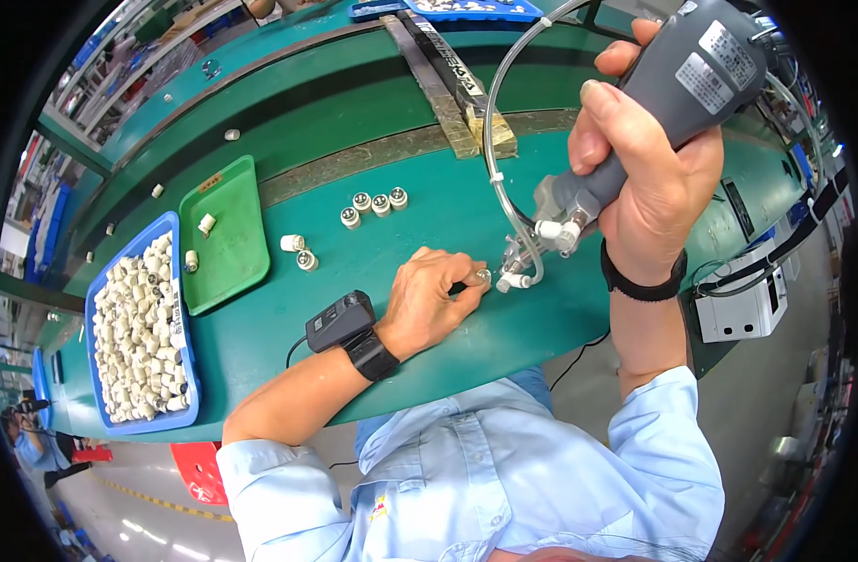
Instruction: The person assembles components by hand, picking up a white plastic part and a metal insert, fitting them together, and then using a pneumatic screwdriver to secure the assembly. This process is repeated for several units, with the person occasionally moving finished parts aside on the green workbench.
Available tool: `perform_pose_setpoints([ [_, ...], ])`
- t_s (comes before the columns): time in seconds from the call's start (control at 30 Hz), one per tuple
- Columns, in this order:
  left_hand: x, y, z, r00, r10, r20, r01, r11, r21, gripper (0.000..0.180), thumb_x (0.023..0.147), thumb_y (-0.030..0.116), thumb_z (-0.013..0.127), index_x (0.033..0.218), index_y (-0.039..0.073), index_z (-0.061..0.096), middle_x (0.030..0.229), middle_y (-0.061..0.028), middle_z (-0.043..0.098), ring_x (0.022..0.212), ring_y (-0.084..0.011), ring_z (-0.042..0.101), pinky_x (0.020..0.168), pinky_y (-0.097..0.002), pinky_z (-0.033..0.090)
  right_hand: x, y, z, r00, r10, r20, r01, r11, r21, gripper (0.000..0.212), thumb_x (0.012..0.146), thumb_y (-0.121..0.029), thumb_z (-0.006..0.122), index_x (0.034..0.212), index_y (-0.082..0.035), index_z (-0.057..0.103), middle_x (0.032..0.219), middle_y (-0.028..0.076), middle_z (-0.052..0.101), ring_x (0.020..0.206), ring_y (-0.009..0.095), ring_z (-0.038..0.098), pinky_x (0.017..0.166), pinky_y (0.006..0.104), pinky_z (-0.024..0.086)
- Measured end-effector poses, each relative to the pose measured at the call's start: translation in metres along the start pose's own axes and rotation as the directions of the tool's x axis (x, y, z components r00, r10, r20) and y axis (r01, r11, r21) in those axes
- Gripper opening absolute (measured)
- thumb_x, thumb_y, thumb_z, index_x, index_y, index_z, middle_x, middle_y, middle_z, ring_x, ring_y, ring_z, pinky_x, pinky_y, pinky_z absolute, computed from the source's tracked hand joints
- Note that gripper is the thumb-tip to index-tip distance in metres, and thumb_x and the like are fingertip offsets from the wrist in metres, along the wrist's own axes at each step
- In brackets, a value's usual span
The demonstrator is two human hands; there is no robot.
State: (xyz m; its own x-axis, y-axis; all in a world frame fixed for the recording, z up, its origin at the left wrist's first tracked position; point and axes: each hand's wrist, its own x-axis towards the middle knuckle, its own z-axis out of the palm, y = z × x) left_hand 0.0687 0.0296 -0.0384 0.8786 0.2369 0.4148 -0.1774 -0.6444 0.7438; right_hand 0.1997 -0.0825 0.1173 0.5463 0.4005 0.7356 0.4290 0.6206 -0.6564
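Note:
My right hand [649,178] is wrapped round a grey handheld power screwdriver [677,80], which has a metal nozzle and clear hoses. The tool slants down to the left over the green bench. By its tip [513,272], my left hand [431,298] rests on the bench, thumb and forefinger pinching a small cylindrical part [483,277]. Most of that part is hidden by the fingers. Beyond my left hand stand several white cylindrical fittings [381,205] with dark metallic tops. Two more fittings [306,260] sit further left, one of them lying on its side.
At the left, a blue tray [194,384] holds a heap of white fittings [134,337]. Beside it a green tray [237,248] carries two. Long bars [429,80] lie at the back. A clear hose [491,122] arches overhead; a white box [743,300] stands at the right.

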Motion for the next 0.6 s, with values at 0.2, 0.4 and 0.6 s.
perform_pose_setpoints([
  [0.2, 0.001, 0.003, -0.004, 0.999, -0.026, 0.036, 0.026, 1.000, 0.008, 0.011, 0.074, 0.007, 0.069, 0.071, 0.006, 0.058, 0.085, -0.0078, 0.071, 0.071, -0.0238, 0.063, 0.070, -0.0354, 0.044, -0.007, 0.005, 0.015, 0.994, 0.062, -0.086, -0.062, 0.998, 0.009, 0.049, 0.079, 0.004, 0.062, 0.125, 0.006, 0.045, 0.102, 0.012, 0.059, 0.054, 0.012, 0.052, 0.046, 0.0263, 0.042],
  [0.4, 0.000, 0.000, -0.004, 1.000, -0.012, 0.023, 0.012, 1.000, -0.019, 0.011, 0.073, 0.006, 0.069, 0.070, 0.007, 0.058, 0.084, -0.0079, 0.070, 0.071, -0.0237, 0.062, 0.070, -0.0350, 0.043, -0.007, 0.012, 0.014, 0.997, 0.054, -0.051, -0.054, 0.999, 0.006, 0.049, 0.079, 0.005, 0.061, 0.125, 0.007, 0.045, 0.102, 0.012, 0.059, 0.056, 0.012, 0.053, 0.047, 0.0258, 0.044],
  [0.6, 0.001, 0.003, -0.005, 0.999, -0.036, 0.039, 0.037, 0.999, -0.025, 0.010, 0.072, 0.004, 0.068, 0.070, 0.007, 0.058, 0.083, -0.0079, 0.070, 0.071, -0.0237, 0.062, 0.070, -0.0343, 0.043, -0.007, 0.012, 0.015, 0.996, 0.078, -0.034, -0.077, 0.997, 0.019, 0.047, 0.079, 0.005, 0.061, 0.123, 0.007, 0.045, 0.100, 0.011, 0.058, 0.055, 0.012, 0.053, 0.047, 0.0254, 0.044],
])
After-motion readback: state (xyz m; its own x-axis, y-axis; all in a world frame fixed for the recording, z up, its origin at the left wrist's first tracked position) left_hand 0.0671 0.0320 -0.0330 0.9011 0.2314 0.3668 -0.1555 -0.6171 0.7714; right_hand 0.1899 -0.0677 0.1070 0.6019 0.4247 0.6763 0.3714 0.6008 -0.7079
